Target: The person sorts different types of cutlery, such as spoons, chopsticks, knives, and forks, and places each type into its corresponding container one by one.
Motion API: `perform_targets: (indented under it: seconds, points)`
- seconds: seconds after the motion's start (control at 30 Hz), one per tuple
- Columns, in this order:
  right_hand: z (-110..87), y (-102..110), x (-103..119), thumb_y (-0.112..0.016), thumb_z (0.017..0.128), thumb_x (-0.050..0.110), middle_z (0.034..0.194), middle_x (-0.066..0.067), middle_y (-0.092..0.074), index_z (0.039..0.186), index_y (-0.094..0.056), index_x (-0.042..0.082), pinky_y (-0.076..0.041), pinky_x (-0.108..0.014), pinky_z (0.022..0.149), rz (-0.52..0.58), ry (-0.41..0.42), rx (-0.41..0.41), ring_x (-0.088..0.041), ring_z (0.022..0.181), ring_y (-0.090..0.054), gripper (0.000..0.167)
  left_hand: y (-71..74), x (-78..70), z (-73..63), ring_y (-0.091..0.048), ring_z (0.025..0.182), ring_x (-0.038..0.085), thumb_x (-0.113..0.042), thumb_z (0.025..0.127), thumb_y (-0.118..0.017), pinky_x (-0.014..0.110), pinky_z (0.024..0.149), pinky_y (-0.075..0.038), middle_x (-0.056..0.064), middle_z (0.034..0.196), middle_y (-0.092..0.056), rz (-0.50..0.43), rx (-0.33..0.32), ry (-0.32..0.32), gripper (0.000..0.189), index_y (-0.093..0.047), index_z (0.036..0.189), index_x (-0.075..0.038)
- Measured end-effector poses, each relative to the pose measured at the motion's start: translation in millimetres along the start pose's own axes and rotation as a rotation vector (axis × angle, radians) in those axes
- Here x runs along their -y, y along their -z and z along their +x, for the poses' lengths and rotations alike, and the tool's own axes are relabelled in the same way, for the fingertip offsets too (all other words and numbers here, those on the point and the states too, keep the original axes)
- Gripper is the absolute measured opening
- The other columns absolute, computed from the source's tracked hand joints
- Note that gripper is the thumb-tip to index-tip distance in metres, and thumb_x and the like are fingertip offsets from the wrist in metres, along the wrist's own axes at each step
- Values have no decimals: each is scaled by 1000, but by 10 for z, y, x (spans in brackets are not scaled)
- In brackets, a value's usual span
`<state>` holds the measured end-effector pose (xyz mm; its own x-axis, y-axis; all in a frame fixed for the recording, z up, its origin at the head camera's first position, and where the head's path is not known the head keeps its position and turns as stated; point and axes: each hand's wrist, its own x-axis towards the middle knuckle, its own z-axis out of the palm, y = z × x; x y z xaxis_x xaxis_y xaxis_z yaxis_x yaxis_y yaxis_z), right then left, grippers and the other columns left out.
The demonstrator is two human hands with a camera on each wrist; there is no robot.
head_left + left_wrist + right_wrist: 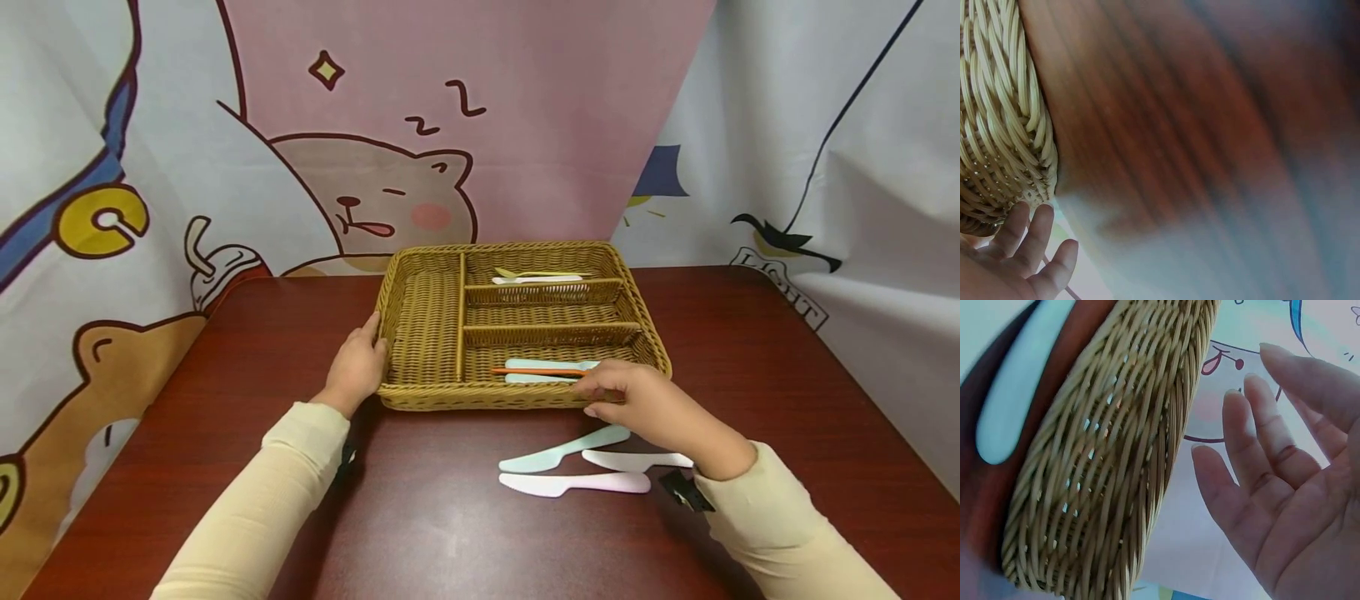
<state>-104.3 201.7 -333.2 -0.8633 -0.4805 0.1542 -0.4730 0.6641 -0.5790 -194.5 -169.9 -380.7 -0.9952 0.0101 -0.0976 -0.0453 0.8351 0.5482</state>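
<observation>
A wicker basket with compartments (427, 398) stands on the table. My left hand (356, 367) rests against its left side; in the left wrist view its fingers (1034, 240) lie fairly straight near the woven wall. My right hand (651, 404) hovers over the front right rim, fingers apart and nothing in the palm. Below that hand lie a pale green knife (551, 457), a white knife (633, 460) and a pinkish-white knife (577, 484). Inside the front compartment are an orange utensil (528, 372) and pale blue cutlery (540, 364), their right ends partly hidden by the right hand.
The basket's back compartment holds a white utensil (536, 280) and a yellow one (551, 273). A wooden divider (461, 321) separates the long left compartment. Behind the dark red table (757, 400) hangs a cartoon-printed cloth (555, 125).
</observation>
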Motion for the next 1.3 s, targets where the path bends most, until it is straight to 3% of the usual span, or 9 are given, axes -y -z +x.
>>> perform_targets:
  seconds: [0.13, 0.3, 0.47, 0.8, 1.1, 1.3]
  points:
    - [-64, -44, 25, -74, 82, 1, 103, -4, -67, 106, -74, 7, -49, -25, 65, 4, -8, 63, -15, 87, -60, 24, -3, -4, 2, -39, 132, 42, -22, 106, -34, 54, 107, -34, 27, 149, -33, 3, -3, -4, 56, -13, 157, -10]
    - [-126, -129, 16, -73, 82, 1, 98, 2, -67, 106, -73, 9, -50, -28, 69, -9, 59, 126, -10, 85, -60, 26, 1, -11, 0, -40, 131, 42, -22, 106, -35, 54, 107, -34, 27, 148, -33, 6, -5, -2, 56, -14, 157, -10]
    - [-168, -195, -3, -74, 82, 3, 98, 5, -66, 105, -74, 12, -49, -28, 69, -14, 69, 171, -10, 84, -59, 24, 9, -23, -10, -41, 130, 42, -22, 106, -34, 54, 106, -35, 26, 148, -34, 9, -4, -9, 56, -13, 157, -10]
    - [-248, -282, -51, -73, 78, -2, 94, 6, -66, 99, -75, 15, -49, -25, 70, -22, 143, 194, -7, 83, -58, 27, -2, -9, 1, -44, 128, 40, -21, 106, -35, 53, 104, -37, 25, 144, -39, 43, -18, -20, 55, -16, 156, -8]
    - [-265, -352, 27, -80, 75, 7, 88, 13, -63, 98, -77, 24, -46, -21, 63, -105, 113, 253, -1, 77, -56, 28, 6, -13, -5, -47, 124, 41, -21, 105, -36, 53, 100, -41, 24, 142, -42, 101, -34, -37, 55, -20, 155, -7]
    - [-268, -409, 48, -81, 72, 6, 85, 13, -62, 94, -77, 23, -46, -22, 62, -156, 127, 262, 0, 75, -55, 28, 4, -22, -10, -48, 123, 40, -21, 105, -37, 53, 98, -42, 24, 140, -43, 120, -39, -41, 54, -22, 155, -6]
